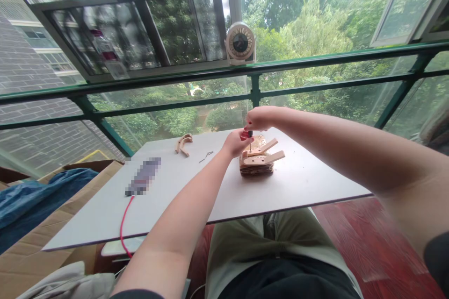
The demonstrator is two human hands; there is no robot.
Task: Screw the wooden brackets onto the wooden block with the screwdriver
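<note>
My right hand [260,117] is closed around the top of a screwdriver [250,134] with a red and black handle. Lower on the same handle, the fingers of my left hand [235,144] are wrapped as well. The screwdriver stands upright, its thin shaft reaching down to a light wooden piece [264,148]. A second wooden piece [264,159] with dark holes lies in front of it. Both rest on a layered, cardboard-like block [257,170] and stick out to its right. My hands partly hide the block's far left side.
On the white table [298,187], curved wooden pieces [184,144] and a few small thin metal items [206,157] lie left of the block. A blurred-out phone-like object [143,176] with a red cable [121,224] is farther left. A small fan [240,43] stands by the railing [175,72].
</note>
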